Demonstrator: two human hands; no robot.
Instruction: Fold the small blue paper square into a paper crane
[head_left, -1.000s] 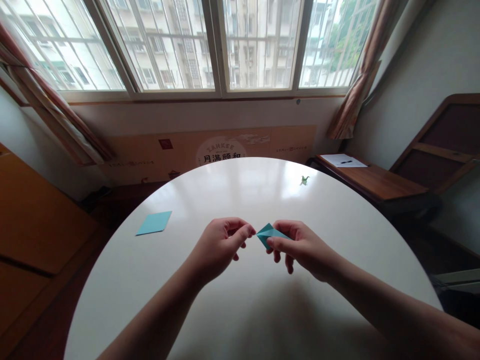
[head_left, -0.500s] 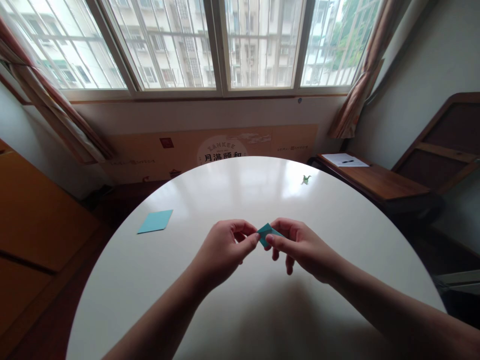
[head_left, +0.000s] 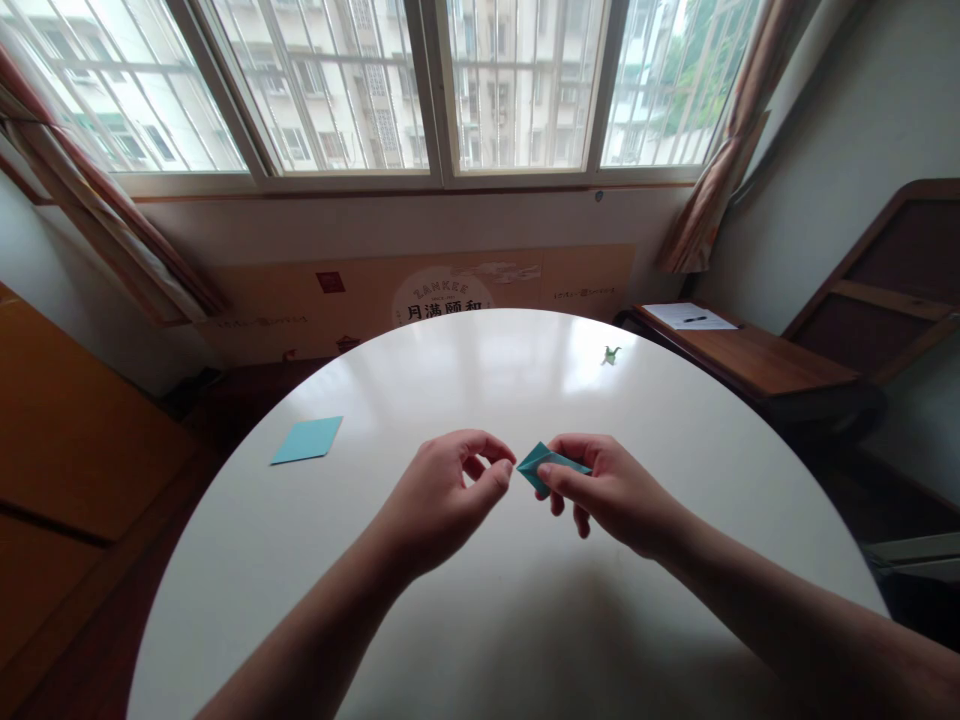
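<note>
A small teal folded paper (head_left: 536,463) is held just above the round table, its pointed end towards the left. My right hand (head_left: 600,485) pinches it, thumb on top and index finger behind; its lower fingers hang loosely curled. At the paper's left tip, the thumb and index finger of my left hand (head_left: 461,490) come together in a pinch. Part of the paper is hidden behind my right thumb. A flat teal paper square (head_left: 307,440) lies on the left of the table.
The white round table (head_left: 420,390) reflects window light. A small green folded paper bird (head_left: 610,355) stands near its far right edge. Beyond are a wooden bench (head_left: 795,355) with a paper sheet and pen (head_left: 694,317), a printed carton panel (head_left: 360,285) and curtains (head_left: 712,220).
The folded paper has shifted slightly right with my right hand and shows more of its length. My left fingertips now meet only its tip.
</note>
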